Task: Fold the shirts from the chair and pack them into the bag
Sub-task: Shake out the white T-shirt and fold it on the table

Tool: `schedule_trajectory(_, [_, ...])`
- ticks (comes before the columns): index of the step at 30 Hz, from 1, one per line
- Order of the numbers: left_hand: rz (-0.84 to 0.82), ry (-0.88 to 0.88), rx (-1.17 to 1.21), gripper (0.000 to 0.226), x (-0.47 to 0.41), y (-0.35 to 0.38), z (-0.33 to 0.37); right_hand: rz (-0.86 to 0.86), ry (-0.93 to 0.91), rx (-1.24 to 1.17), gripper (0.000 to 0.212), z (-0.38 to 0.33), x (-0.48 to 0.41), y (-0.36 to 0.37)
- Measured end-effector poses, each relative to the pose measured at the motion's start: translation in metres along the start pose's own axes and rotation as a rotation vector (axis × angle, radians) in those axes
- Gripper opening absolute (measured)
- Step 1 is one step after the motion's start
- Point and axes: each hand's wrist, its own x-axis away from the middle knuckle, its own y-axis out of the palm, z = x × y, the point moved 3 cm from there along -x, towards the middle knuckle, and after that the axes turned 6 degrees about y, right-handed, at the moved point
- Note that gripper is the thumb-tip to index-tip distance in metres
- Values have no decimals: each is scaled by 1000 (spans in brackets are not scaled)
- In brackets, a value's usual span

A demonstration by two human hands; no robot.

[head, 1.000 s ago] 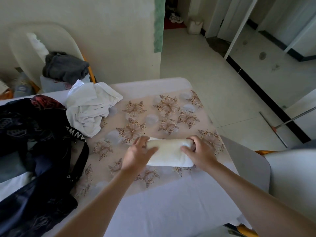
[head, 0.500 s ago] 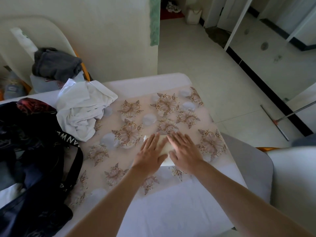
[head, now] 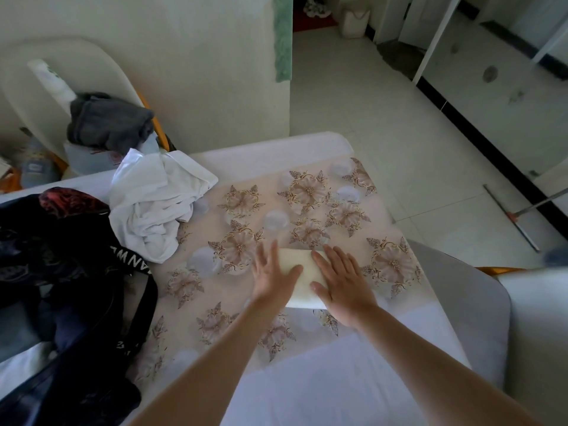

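The left grip [head: 275, 272] and the right grip [head: 342, 282] both lay open, palms down and fingers straight, pressing flat on the folded shirt [head: 294, 256]. Neither curled round the cloth. The left thumb reached across the middle of the bundle towards the right grip.

The folded shirt was a small, thick, cream-white oblong with a soft matte weave. Its near edge was rounded and its far edge straight. It lay on the tabletop [head: 276, 149] close to the near right side, mostly hidden under the two palms.

Under it lay a smooth patterned cover [head: 307, 192] in pale beige, printed with brown-edged flowers and faint round whitish patches. The plain white surface showed round its edges.

To the left, a crumpled white shirt [head: 153, 204] sat in a loose heap of thin, creased fabric, touching the dark bag [head: 61, 272]. The bag was slumped and soft, black and navy with a dull red patch at its top. Its black strap [head: 130, 259] bore white block capitals, of which only a fragment like "ANW" could be read.

Beyond the tabletop stood a chair [head: 61, 72] with a rounded cream back. It held a bunched dark grey garment [head: 107, 124] atop a pale one [head: 80, 155] whose reddish print was too small to read.
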Motion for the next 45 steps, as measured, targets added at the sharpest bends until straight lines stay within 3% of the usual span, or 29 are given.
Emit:
schedule_trajectory(3, [-47, -235, 101, 88, -8, -8, 5, 28, 1, -14, 75, -1, 3, 1])
schedule_trajectory(8, [-188, -320, 251, 65, -14, -15, 0, 70, 4, -73, 70, -6, 16, -2])
schedule_trajectory(10, [-197, -280, 288, 49, -5, -20, -2, 111, -24, -116, 70, -10, 22, -11])
schedule_trajectory(15, [-197, -38, 357, 41, 37, -41, -3, 219, -132, -258, 62, -24, 23, -50])
schedule_trajectory(17, [-185, 131, 274, 44, 56, -52, -7, 139, -232, -180, 77, -35, 19, -62])
schedule_trajectory(19, [-136, 320, 154, 48, 73, -64, -15, -59, -265, -80, 95, -50, 17, -69])
schedule_trajectory(22, [-140, 391, 94, 50, 99, -75, -34, -195, -287, 105, 88, -79, 25, -66])
schedule_trajectory(26, [-30, 410, -35, 49, 137, -89, -61, 65, -402, 303, 57, -115, 45, -53])
schedule_trajectory(29, [103, 533, -111, 52, 162, -100, -81, 295, -509, 269, 41, -140, 65, -49])
schedule_trajectory(32, [117, 722, -284, 54, 186, -91, -106, 229, -628, 224, 51, -156, 87, -31])
schedule_trajectory(34, [53, 725, -336, 56, 203, -79, -129, 88, -592, 201, 59, -159, 98, -24])
schedule_trajectory(37, [-25, 698, -408, 59, 228, -63, -145, 23, -530, 112, 35, -160, 113, -23])
schedule_trajectory(39, [7, 714, -426, 53, 239, -55, -142, 22, -493, 98, 25, -160, 118, -19])
schedule_trajectory(43, [106, 555, -121, 17, 234, -64, -122, 77, -406, 166, 37, -151, 121, -5])
schedule_trajectory(45, [141, 463, -41, 16, 221, -72, -113, 103, -431, 184, 39, -148, 122, -1])
